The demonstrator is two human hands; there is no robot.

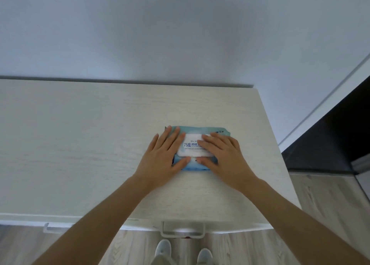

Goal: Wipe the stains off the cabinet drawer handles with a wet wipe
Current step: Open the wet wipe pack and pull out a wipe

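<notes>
We are at the start: our left hand [160, 156] and right hand [222, 154] lie flat, fingers spread, on the wipe pack [192, 144] atop the cabinet [80, 144], no wipe seemingly out, both handles [183, 229] unwiped.

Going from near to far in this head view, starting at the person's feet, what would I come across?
Shoes → drawer handle → cabinet top → wipes pack, with the left hand and right hand flat on it → wall.
</notes>
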